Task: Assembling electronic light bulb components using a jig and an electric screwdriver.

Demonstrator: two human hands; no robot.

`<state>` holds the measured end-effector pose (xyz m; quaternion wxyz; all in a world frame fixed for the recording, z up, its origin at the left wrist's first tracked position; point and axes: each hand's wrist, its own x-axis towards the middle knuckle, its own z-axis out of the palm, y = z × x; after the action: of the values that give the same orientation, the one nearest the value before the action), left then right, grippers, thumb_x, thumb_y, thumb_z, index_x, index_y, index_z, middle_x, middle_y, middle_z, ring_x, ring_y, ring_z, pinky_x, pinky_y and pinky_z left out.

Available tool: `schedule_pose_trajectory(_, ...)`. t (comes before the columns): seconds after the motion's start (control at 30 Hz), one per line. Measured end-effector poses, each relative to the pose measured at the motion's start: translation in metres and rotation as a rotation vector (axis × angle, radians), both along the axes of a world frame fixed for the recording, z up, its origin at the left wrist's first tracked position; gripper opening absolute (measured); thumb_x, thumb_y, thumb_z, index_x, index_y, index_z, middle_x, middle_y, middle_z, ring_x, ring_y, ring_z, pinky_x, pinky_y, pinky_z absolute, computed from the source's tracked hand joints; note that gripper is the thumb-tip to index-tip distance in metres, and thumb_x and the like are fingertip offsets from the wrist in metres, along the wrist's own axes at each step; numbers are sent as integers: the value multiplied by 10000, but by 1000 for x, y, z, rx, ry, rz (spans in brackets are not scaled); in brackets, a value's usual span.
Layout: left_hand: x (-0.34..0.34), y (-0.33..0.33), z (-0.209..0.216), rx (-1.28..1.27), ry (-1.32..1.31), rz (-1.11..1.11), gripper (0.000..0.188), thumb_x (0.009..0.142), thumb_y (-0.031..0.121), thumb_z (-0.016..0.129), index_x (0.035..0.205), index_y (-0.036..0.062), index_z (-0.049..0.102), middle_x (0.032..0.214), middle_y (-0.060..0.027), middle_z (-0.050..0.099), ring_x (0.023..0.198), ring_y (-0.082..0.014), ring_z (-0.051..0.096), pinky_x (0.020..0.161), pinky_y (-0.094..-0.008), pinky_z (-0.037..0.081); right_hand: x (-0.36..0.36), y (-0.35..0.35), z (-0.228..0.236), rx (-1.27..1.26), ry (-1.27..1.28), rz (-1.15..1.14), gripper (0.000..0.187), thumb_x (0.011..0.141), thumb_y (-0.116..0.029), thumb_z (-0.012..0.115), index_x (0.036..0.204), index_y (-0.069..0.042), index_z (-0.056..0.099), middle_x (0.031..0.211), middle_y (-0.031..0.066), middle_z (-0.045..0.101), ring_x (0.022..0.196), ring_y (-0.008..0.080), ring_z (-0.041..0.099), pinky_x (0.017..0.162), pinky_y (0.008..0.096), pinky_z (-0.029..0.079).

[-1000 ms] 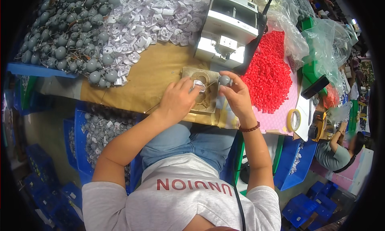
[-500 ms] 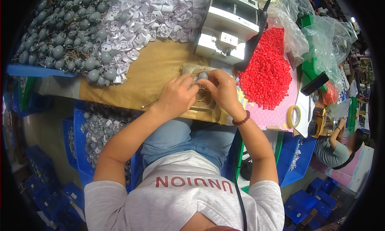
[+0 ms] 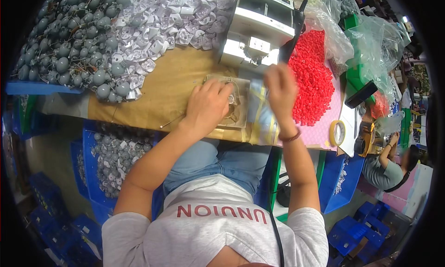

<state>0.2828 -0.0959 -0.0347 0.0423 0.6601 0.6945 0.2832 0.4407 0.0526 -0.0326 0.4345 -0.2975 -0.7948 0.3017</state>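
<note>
My left hand (image 3: 208,103) rests at a flat, clear-looking work plate (image 3: 239,120) on the table's near side. Its fingers are bent and closed around a small grey-and-white part (image 3: 231,98), mostly covered by the fingertips. My right hand (image 3: 281,88), with a dark red bead bracelet (image 3: 290,135) at the wrist, is raised off the plate between it and the pile of small red plastic pieces (image 3: 313,81). Motion smears its fingers, so I cannot see whether they hold anything.
Grey ball-shaped parts with wires (image 3: 69,49) and white plastic housings (image 3: 185,16) are heaped at the far left. A white machine (image 3: 259,25) stands behind the plate. A yellow tape roll (image 3: 337,133) lies at right. Beyond it, a co-worker (image 3: 384,169) sits.
My right hand has let go of the grey ball part and moved right, toward the red pieces. My left hand stays at the plate, slightly shifted, its fingers now over the part.
</note>
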Motion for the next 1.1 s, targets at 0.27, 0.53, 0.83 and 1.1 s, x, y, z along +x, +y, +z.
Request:
schedule_pose_trajectory(0.27,2,6,-3,-47,-19,5,362,790,104,718,1140,71,630,1069,-107,635,1059,-303,621,851,-419,509,-1,104,7,-413,43,-133,541,877,-81,654,1370,58,479,1117,123,671,929,188,658,829,296,521)
schedule_pose_trajectory(0.53,4,0,-8,19,-90,53,371,776,82,722,1130,65,611,1114,-124,658,1059,-321,633,860,-444,506,-10,53,110,-199,655,-45,406,856,32,710,1213,30,515,941,101,654,782,190,649,739,345,542)
schedule_pose_trajectory(0.83,3,2,-5,39,-162,49,358,770,78,724,1111,50,619,1115,-150,659,1047,-348,633,861,-455,511,-62,54,129,-153,462,227,457,842,56,712,1235,66,479,817,95,683,689,178,668,696,310,547)
schedule_pose_trajectory(1.1,2,1,-10,70,-160,52,373,763,83,726,1119,41,622,1112,-152,660,991,-364,640,803,-455,525,-82,45,113,-391,303,169,533,800,-86,773,1237,87,522,742,72,649,640,148,641,630,268,512)
